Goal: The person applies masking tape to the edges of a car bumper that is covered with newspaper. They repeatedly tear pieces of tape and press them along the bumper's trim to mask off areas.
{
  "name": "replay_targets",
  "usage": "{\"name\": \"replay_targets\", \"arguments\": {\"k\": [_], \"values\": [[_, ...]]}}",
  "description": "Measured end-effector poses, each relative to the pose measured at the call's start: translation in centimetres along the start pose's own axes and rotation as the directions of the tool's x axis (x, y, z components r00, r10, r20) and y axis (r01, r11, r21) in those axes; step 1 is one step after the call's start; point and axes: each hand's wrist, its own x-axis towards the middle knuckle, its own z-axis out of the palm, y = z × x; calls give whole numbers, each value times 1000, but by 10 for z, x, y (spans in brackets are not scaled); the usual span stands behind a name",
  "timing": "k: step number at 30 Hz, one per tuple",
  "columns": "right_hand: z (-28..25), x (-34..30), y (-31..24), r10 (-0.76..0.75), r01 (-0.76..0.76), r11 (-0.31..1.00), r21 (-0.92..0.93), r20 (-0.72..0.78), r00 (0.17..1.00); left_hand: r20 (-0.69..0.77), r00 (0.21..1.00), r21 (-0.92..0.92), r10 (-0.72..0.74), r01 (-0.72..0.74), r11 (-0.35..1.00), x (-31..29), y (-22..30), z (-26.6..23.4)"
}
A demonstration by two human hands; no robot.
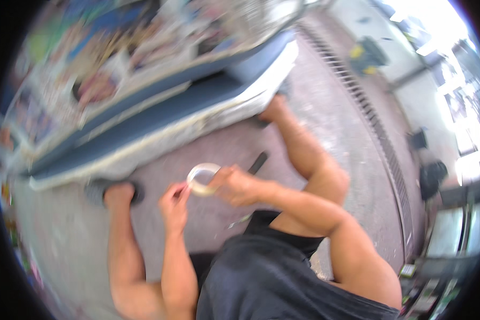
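A roll of pale, cream-white tape (pixel 201 190) is held up between my hands, its open centre showing. My right hand (pixel 234 185) grips the ring at its right side with bent fingers. At the ring's left edge, my left hand (pixel 174 205) is closed in a pinch, fingertips touching or almost touching the tape. Blur hides whether a loose tape end sits in that pinch. Just beyond my right hand, a black stick-like thing (pixel 258 162) shows, partly covered by the hand.
In front stands a long blue-grey panel (pixel 160 125) with a pale lower edge. Printed paper sheets (pixel 106 58) cover the surface above it. My legs are spread on the grey floor (pixel 160 224). A drain grating (pixel 365 104) runs along the right, with dark objects (pixel 433 178) beyond.
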Motion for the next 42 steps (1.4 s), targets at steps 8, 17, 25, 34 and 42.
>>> {"name": "replay_targets", "arguments": {"k": [8, 17, 25, 34, 42], "values": [[-5, 0, -17, 6, -5, 999, 39, -4, 1000, 14, 999, 14, -36, 35, 999, -1, -18, -3], [16, -11, -25, 352, -353, 934, -52, -26, 936, 5, 992, 2, -124, 124, 992, -12, -30, 0], [-8, -3, -40, 249, -246, 962, 117, -9, 968, 38, 996, -313, -82, 89, 945, -13, -17, 14], [-4, 11, -31, 164, -164, 981, 108, 12, 986, -111, 992, 5, -62, 63, 998, -19, 5, 21], [-9, 22, -37, 242, -251, 952, 173, 72, 968, -160, 984, -108, -75, 58, 992, -19, 26, 21]]}}
